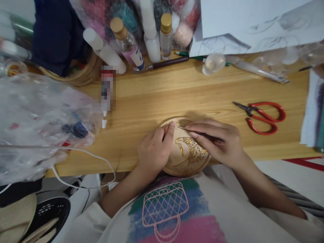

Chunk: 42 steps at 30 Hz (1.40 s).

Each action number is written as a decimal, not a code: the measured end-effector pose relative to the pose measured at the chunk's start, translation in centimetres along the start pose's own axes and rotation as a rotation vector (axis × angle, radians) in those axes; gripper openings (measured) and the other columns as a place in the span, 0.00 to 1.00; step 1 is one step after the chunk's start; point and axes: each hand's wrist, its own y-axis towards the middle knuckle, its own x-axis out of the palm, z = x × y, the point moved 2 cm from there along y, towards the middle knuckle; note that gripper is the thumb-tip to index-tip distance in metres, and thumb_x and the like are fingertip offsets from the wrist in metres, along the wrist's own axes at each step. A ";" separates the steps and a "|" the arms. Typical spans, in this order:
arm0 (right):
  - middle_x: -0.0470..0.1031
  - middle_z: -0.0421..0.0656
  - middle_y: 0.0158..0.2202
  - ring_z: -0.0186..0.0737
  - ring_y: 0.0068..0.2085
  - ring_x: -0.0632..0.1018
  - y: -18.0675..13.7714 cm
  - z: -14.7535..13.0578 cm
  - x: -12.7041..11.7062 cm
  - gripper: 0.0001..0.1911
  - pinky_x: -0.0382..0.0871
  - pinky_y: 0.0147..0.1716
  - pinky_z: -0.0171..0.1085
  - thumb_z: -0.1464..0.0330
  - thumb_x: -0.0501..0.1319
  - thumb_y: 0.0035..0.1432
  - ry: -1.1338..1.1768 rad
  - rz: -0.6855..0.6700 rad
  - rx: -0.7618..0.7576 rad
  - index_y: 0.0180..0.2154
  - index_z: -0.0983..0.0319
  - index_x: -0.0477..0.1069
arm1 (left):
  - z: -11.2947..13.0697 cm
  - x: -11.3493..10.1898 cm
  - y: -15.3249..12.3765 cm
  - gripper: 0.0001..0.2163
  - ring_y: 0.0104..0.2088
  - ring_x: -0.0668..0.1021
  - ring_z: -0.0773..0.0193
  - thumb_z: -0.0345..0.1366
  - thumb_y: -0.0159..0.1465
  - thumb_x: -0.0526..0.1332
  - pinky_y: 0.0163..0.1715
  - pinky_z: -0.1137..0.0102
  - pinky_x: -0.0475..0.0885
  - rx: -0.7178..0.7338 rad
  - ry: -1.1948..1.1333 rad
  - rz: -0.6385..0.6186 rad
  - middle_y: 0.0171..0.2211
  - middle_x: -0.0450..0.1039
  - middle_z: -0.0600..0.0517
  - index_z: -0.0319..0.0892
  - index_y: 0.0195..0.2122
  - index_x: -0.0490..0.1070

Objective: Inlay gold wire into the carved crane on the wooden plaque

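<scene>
- Bottom centre of the frame: my white top (235, 209), with a pink quilted-bag outline over green, blue and magenta patches.
- Just above it: the round, pale wooden disc (181, 160) bearing a gold and silver bird design, at the near edge of the yellowish wooden worktop (202, 91).
- My left hand (155, 148) lies on the disc's left side, fingers curled, index and thumb tips at its upper part; whether they pinch anything, I cannot tell.
- My right hand (222, 141), over the disc's right side, pinches a slim, dark, pointed tool (186, 129), its tip near my left fingertips.
- Right of the frame: red-handled scissors (250, 110) with dark blades, lying slightly parted.
- Left of the frame: a crumpled clear plastic bag (43, 114).
- Left of centre, higher up: a small red-ended tube (107, 89), its label blurred, near a small white cap (104, 124).
- Top centre: a gold-capped bottle of pink liquid (133, 55).
- Upper right: white paper sheets (227, 20) with line drawings.
</scene>
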 end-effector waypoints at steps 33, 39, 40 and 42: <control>0.81 0.43 0.43 0.41 0.43 0.81 -0.1 0.2 0.1 0.14 0.78 0.43 0.41 0.74 0.61 0.60 0.041 0.029 0.018 0.45 0.56 0.77 | -0.6 -0.5 0.2 0.15 0.24 0.74 0.64 0.30 0.70 0.50 0.22 0.70 0.61 0.167 -0.009 0.013 0.21 0.69 0.52 0.41 0.51 0.75; 0.81 0.43 0.44 0.41 0.45 0.81 0.0 0.0 0.2 0.13 0.78 0.44 0.41 0.73 0.61 0.60 0.039 0.024 0.023 0.45 0.56 0.77 | -0.5 -0.4 0.2 0.15 0.24 0.73 0.65 0.30 0.71 0.50 0.21 0.70 0.59 0.179 -0.014 0.038 0.21 0.69 0.53 0.41 0.49 0.75; 0.81 0.43 0.44 0.41 0.45 0.81 -0.1 0.0 0.2 0.13 0.78 0.44 0.41 0.73 0.61 0.60 0.034 0.025 0.019 0.45 0.55 0.77 | -0.6 -0.4 0.2 0.15 0.24 0.73 0.65 0.30 0.71 0.50 0.21 0.70 0.59 0.170 -0.015 0.032 0.20 0.68 0.53 0.41 0.49 0.75; 0.82 0.42 0.43 0.41 0.44 0.81 -0.1 0.0 0.3 0.13 0.78 0.44 0.41 0.73 0.61 0.60 0.021 0.029 0.007 0.45 0.55 0.77 | -0.5 -0.4 0.2 0.15 0.24 0.73 0.65 0.30 0.71 0.50 0.21 0.70 0.59 0.165 -0.002 0.036 0.20 0.68 0.53 0.42 0.49 0.75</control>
